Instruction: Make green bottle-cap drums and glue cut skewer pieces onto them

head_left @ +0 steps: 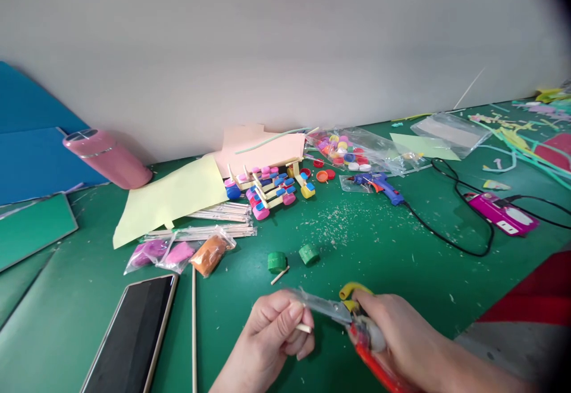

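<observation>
Left hand (277, 332) pinches short stick (304, 327) over table (401, 250); right hand (401, 324) wraps handles of scissors (328, 308), blades against or just beside left fingers (contact unclear), so a slip or early squeeze could nick a fingertip.
</observation>
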{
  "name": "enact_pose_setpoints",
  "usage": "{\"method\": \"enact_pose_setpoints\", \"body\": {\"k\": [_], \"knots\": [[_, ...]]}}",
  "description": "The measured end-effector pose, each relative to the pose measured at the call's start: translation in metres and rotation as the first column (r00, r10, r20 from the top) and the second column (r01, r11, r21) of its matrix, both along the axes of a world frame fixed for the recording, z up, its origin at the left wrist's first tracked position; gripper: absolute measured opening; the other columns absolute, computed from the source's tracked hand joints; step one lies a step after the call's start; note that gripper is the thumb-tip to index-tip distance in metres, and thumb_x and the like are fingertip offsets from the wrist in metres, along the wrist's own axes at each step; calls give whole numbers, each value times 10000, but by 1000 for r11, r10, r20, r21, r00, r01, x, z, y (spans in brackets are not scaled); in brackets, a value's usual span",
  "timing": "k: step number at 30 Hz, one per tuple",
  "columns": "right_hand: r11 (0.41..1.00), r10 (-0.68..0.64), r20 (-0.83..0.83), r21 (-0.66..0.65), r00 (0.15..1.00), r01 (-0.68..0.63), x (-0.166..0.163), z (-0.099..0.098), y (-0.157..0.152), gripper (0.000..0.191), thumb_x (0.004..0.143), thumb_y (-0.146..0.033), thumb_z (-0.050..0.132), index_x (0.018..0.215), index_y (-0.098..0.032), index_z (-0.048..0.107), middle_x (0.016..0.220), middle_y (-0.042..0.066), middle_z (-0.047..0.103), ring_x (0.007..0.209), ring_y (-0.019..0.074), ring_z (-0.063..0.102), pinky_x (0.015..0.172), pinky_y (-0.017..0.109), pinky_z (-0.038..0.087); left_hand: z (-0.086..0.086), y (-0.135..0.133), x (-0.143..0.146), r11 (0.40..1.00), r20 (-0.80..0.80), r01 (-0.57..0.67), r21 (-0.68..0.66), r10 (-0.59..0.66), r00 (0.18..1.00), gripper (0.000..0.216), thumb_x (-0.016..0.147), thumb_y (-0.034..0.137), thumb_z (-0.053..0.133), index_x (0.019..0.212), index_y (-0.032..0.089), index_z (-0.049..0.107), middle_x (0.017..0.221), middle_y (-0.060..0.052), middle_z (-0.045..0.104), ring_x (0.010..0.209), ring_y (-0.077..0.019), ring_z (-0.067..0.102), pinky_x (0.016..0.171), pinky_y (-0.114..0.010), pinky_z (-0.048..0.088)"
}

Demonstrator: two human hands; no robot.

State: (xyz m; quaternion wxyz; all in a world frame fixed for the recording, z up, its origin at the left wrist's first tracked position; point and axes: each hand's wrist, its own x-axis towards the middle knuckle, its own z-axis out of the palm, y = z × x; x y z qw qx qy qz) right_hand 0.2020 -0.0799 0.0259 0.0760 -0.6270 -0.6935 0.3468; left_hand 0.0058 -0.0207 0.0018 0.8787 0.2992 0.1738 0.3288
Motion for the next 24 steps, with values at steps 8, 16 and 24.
{"method": "enact_pose_setpoints", "body": {"k": [8,16,24], "knots": [[990,-137,-76,12,988,138,8,4,9,197,814,-345,515,736,-229,375,624,-26,554,524,142,501,472,231,286,1,1,3,999,-50,-9,-38,7,999,219,817,293,582,700,129,668,450,92,223,412,-48,205,458,-217,256],[997,-54,0,62,999,54,11,4,1,331,696,-394,645,766,-233,364,692,-14,535,585,165,471,512,254,311,-1,2,0,1000,12,-7,-23,7,1000,209,837,280,555,755,132,679,467,88,233,425,-52,215,474,-222,254],[997,-22,-18,68,1000,23,12,3,0,333,702,-394,640,770,-235,355,689,-21,543,586,166,472,518,261,309,-4,2,0,1000,8,19,-17,-18,1000,217,831,286,564,775,120,691,465,87,239,421,-48,216,475,-226,243]]}}
